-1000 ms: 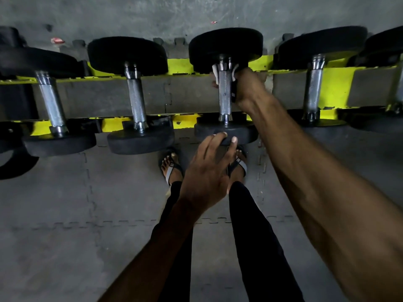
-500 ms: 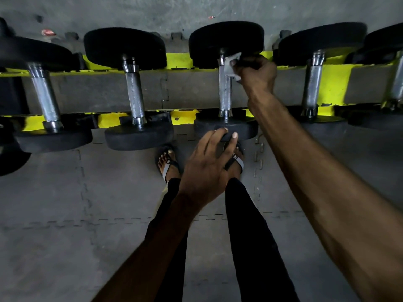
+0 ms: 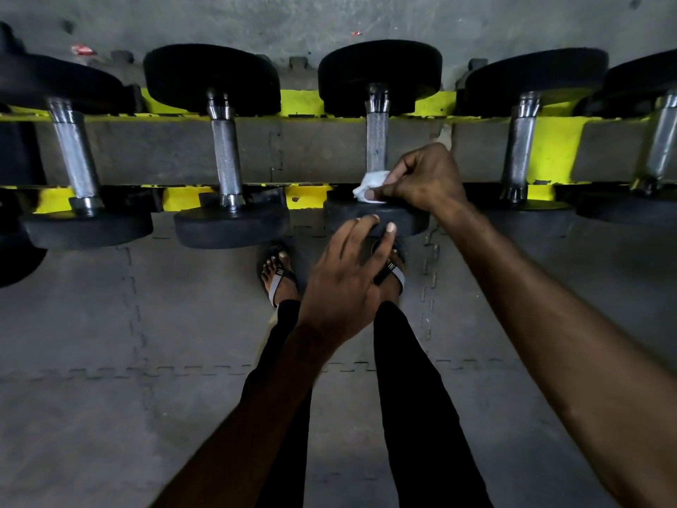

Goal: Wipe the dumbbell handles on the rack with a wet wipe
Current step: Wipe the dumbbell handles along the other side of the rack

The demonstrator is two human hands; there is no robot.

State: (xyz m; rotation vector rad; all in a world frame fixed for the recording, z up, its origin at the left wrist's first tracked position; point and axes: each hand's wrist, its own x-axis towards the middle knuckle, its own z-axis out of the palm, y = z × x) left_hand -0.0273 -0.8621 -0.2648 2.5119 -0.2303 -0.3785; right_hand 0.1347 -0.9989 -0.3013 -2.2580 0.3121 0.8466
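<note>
Pinched a crumpled white wet wipe [image 3: 370, 185] in the right hand [image 3: 425, 177], thumb and curled fingers closed on it, with bare tufts of the wipe sticking out past the thumb tip. Pressed it against the near end of the knurled steel handle [image 3: 377, 141] of the middle dumbbell [image 3: 379, 71] on the yellow rack [image 3: 304, 104], just above the near weight head [image 3: 412, 221]. Laid the left hand [image 3: 340, 284] on that head's outer face, fingers straight and slightly spread, gripping nothing. Stood in sandals [image 3: 280, 284] on grey floor mats [image 3: 146, 324].

Right hand [image 3: 426, 177] pinching with curled fingers; left hand [image 3: 342, 280] extended, fingers straight
</note>
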